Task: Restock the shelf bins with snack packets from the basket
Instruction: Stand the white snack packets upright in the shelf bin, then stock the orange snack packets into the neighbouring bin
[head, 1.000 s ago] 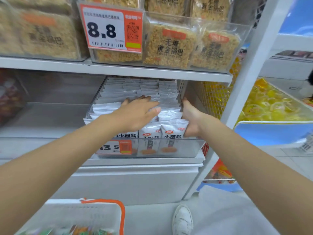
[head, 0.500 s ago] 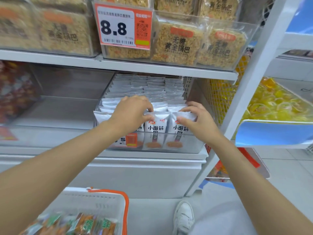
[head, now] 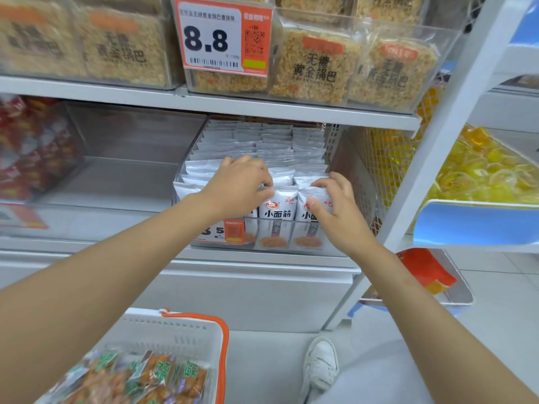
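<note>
Both hands have drawn back from deep in the bin to its front row, and more of the basket now shows at the bottom edge.

Nearest, the white plastic basket with an orange rim (head: 175,330) sits low on the left. It holds green-and-orange snack packs (head: 140,377), so stock is left to shelve. A white shoe (head: 320,360) stands beside it.

Further in, the left hand (head: 239,185) curls its fingers over the tops of the white foil snack packets (head: 278,217) standing in the clear plastic shelf bin (head: 354,185). The right hand (head: 335,211) pinches the front right packet, thumb on its face, fingers over its top edge. The hands are near each other but apart.

The front row stands above the bin's low front wall. If either hand pulls forward while straightening it, a packet could tip out over the wall.

The left forearm covers the left packets and part of the orange-and-white price tag (head: 230,231), so its figure is cut off. How the left thumb lies is hard to tell. The back rows fade under the shelf above, where the bagged golden rice crackers (head: 315,65) are blurred towards the left.
</note>
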Tool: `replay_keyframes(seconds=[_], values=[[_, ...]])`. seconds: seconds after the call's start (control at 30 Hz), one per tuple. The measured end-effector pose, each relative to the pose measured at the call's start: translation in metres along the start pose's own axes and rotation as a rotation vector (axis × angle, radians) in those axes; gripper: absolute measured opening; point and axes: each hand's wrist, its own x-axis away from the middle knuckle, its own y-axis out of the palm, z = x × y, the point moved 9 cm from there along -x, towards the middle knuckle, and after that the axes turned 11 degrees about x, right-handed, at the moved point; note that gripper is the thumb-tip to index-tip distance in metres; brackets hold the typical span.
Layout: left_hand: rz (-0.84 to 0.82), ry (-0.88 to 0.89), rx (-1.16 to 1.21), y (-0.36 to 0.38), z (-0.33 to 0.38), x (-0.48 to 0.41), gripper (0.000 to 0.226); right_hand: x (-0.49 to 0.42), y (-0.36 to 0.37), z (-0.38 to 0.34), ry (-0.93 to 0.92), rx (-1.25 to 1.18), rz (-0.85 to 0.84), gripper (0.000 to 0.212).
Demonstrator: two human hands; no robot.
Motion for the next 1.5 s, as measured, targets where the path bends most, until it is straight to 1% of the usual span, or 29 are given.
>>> replay_keyframes(seconds=[0.13, 0.23, 0.3, 0.43, 0.5, 0.53, 0.6, 0.67, 0.73, 0.83, 0.9, 0.97, 1.03, 1.13, 1.2, 1.27, 1.4, 1.5], values=[[-0.086, -0.042, 0.029, 0.001, -0.004, 0.001, 0.022, 0.003, -0.002, 0.0, 0.016, -0.028, 0.031, 0.032], [-0.119, -0.059, 0.047, 0.001, -0.003, 0.002, 0.024, 0.006, -0.004, -0.002, 0.031, -0.069, 0.082, 0.042], [-0.113, -0.061, 0.059, 0.002, -0.003, 0.004, 0.026, 0.005, -0.007, -0.006, 0.022, 0.005, 0.145, 0.045], [-0.089, -0.053, 0.064, -0.002, 0.0, 0.007, 0.027, 0.002, -0.017, -0.022, -0.043, 0.177, 0.303, 0.042], [-0.026, -0.029, 0.057, -0.009, 0.002, 0.011, 0.029, 0.001, -0.018, -0.033, -0.111, 0.23, 0.367, 0.039], [0.033, -0.01, 0.048, -0.015, 0.003, 0.014, 0.028, 0.001, -0.018, -0.04, -0.159, 0.252, 0.408, 0.036], [0.178, 0.011, 0.053, -0.032, 0.003, 0.022, 0.021, 0.002, -0.017, -0.053, -0.236, 0.257, 0.49, 0.028], [0.3, 0.008, 0.061, -0.05, 0.004, 0.036, 0.01, 0.004, -0.017, -0.066, -0.27, 0.229, 0.549, 0.022], [0.351, -0.034, 0.06, -0.062, 0.004, 0.053, 0.006, 0.008, -0.016, -0.081, -0.312, 0.205, 0.582, 0.019], [0.349, -0.205, 0.086, -0.066, -0.008, 0.083, 0.008, 0.016, -0.008, -0.104, -0.394, 0.129, 0.554, 0.016], [0.344, -0.327, 0.117, -0.064, -0.024, 0.11, 0.011, 0.025, 0.007, -0.12, -0.441, 0.073, 0.482, 0.017], [0.292, -0.445, 0.081, -0.06, -0.044, 0.139, 0.017, 0.035, 0.033, -0.137, -0.481, 0.056, 0.349, 0.018], [0.176, -0.543, 0.032, -0.049, -0.065, 0.17, 0.023, 0.047, 0.068, -0.155, -0.522, 0.081, 0.195, 0.022], [-0.03, -0.63, 0.063, -0.026, -0.095, 0.218, 0.017, 0.065, 0.127, -0.177, -0.568, 0.131, -0.079, 0.023], [-0.141, -0.68, 0.099, -0.011, -0.114, 0.251, 0.016, 0.081, 0.171, -0.189, -0.614, 0.194, -0.268, 0.022], [-0.213, -0.74, 0.133, 0.001, -0.134, 0.284, 0.018, 0.097, 0.216, -0.196, -0.646, 0.269, -0.457, 0.025], [-0.263, -0.864, 0.186, 0.024, -0.178, 0.344, 0.029, 0.133, 0.305, -0.209, -0.733, 0.443, -0.773, 0.029], [-0.306, -0.943, 0.246, 0.046, -0.215, 0.383, 0.025, 0.156, 0.367, -0.205, -0.744, 0.595, -0.966, 0.029]])
